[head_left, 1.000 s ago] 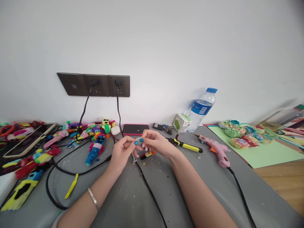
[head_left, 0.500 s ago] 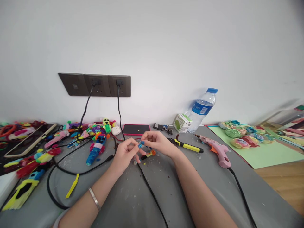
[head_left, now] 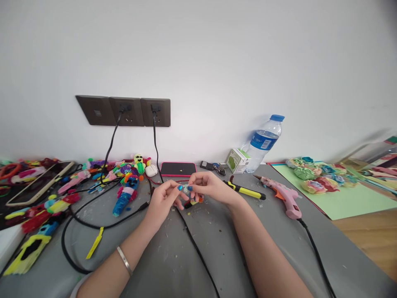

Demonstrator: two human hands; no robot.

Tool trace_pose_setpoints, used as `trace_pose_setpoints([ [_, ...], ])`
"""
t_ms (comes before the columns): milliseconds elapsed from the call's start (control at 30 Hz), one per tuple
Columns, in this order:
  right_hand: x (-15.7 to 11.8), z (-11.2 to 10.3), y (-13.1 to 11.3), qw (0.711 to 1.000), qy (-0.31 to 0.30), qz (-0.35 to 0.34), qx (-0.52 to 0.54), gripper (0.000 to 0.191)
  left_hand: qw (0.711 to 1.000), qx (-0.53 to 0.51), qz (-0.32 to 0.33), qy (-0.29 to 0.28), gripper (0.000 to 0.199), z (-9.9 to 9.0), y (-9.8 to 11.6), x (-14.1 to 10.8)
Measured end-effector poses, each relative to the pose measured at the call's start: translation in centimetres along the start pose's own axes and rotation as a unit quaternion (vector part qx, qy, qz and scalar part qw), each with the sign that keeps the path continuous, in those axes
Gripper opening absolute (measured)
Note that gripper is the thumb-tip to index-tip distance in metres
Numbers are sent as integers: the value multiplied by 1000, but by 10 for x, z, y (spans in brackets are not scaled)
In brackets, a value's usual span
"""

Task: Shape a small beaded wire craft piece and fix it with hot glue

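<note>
Over the middle of the grey table, my left hand (head_left: 165, 199) and my right hand (head_left: 208, 187) meet at the fingertips. Between them they pinch a small, pale, see-through lump (head_left: 186, 190), partly covered by the fingers; its kind is too small to make out. Thumb and forefinger of each hand press on it from either side. Just beyond and below the right fingers lies a small black, yellow and orange fuzzy piece (head_left: 192, 203), partly hidden. Yellow-handled pliers (head_left: 246, 191) rest to the right of my right hand.
A pink glue gun (head_left: 290, 198) lies at right, its cord running forward. Colourful pipe-cleaner figures (head_left: 125, 196) crowd the left among black cables (head_left: 194, 242). Along the wall stand a phone (head_left: 178, 169), a small green-and-white carton (head_left: 238, 160) and a water bottle (head_left: 265, 142). Green paper (head_left: 341, 205) bears fabric flowers.
My fingertips have moved slightly apart, and the pale lump between them shows more clearly. My right hand has shifted a little to the right. The things on the table have stayed put.
</note>
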State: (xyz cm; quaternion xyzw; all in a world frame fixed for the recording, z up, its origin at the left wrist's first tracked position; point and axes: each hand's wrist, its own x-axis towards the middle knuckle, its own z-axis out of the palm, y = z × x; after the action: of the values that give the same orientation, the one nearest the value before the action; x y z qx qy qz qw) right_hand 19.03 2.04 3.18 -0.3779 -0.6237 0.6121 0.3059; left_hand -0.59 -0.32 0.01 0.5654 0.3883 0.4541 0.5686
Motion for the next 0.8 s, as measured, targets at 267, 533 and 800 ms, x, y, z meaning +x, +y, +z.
trace_pose_setpoints([
  [267, 6, 7, 4, 998, 29, -19, 55, 34, 999, -36, -11, 18, 29, 3, 0, 2],
  [533, 12, 12, 9, 994, 75, -15, 72, 33, 999, -5, -5, 46, 30, 3, -1, 3],
  [800, 13, 15, 7, 991, 83, -21, 100, 36, 994, 94, 44, 24, 38, 5, -4, 0],
])
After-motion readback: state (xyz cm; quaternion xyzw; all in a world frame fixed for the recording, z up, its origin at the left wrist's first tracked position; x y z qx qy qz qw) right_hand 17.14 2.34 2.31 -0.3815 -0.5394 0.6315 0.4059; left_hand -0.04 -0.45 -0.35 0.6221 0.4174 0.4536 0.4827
